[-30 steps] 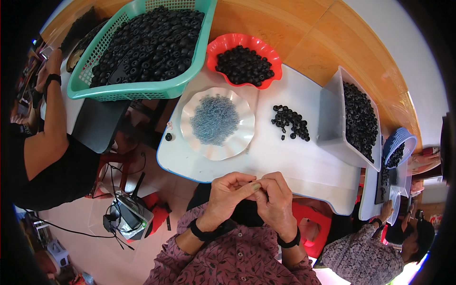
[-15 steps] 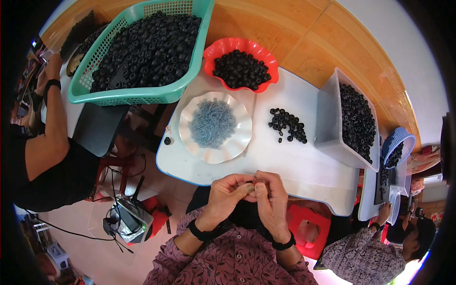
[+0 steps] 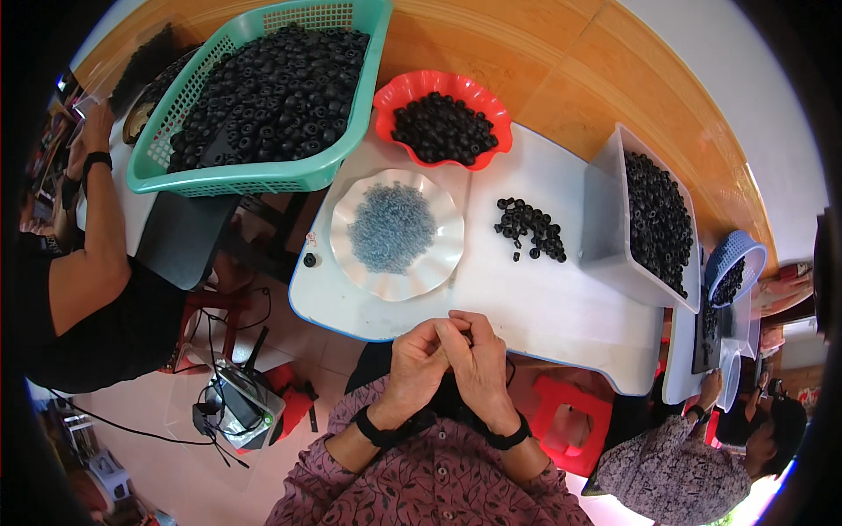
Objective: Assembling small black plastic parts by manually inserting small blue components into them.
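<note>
My left hand (image 3: pixel 412 368) and my right hand (image 3: pixel 476 366) meet just off the table's front edge, their fingers bent and pressed together. Whatever they pinch is hidden behind the fingers. Beyond them stands a white wavy-edged plate (image 3: pixel 345 237) with a heap of small clear bluish pieces (image 3: pixel 391 228). To its right, a loose group of small black ring-like parts (image 3: pixel 531 230) lies on the white table (image 3: pixel 500 302). At the back, a red scalloped bowl (image 3: pixel 503 118) holds more black parts (image 3: pixel 443 129).
A green basket (image 3: pixel 263 181) full of black parts stands back left; a translucent bin (image 3: pixel 605 232) of them stands right, with a blue basket (image 3: pixel 754 257) beyond. One black part (image 3: pixel 310 259) rests by the table's left edge. People work on the left (image 3: pixel 96 237) and right (image 3: pixel 675 469).
My hands have drawn closer, the right one shifting left over the left fingertips. A small black part seen between the fingers before is now out of sight.
</note>
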`<state>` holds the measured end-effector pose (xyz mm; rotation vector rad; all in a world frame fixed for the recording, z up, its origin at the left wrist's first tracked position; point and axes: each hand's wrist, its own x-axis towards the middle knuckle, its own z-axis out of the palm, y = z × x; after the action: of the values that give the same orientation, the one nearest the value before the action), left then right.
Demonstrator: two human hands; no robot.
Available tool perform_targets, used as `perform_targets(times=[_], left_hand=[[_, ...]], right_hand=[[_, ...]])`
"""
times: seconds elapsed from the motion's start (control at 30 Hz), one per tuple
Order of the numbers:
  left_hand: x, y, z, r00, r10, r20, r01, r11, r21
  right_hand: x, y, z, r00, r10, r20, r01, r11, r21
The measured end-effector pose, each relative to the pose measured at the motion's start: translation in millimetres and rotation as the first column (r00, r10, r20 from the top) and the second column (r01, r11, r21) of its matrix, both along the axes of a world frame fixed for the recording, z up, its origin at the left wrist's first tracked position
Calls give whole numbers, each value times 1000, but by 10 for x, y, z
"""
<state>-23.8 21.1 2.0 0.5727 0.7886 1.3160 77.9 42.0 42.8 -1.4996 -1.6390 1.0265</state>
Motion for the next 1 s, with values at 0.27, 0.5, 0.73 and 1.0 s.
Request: perform_targets(times=[0.27,0.5,0.73,1.0], left_hand=[[10,20,25,998,33,-49,-33,999,4],[-158,65,102,926,-92,366,72,995,66],[-204,30,125,867,-137,479,71,986,154],[-205,27,239,879,-85,468,43,994,99]], right_hand=[[-2,1,48,999,-4,42,6,999,-40],[-14,-183,292,997,56,45,-57,998,6],[9,-235,279,995,102,10,-102,988,113],[8,-268,277,993,117,-34,-112,985,130]])
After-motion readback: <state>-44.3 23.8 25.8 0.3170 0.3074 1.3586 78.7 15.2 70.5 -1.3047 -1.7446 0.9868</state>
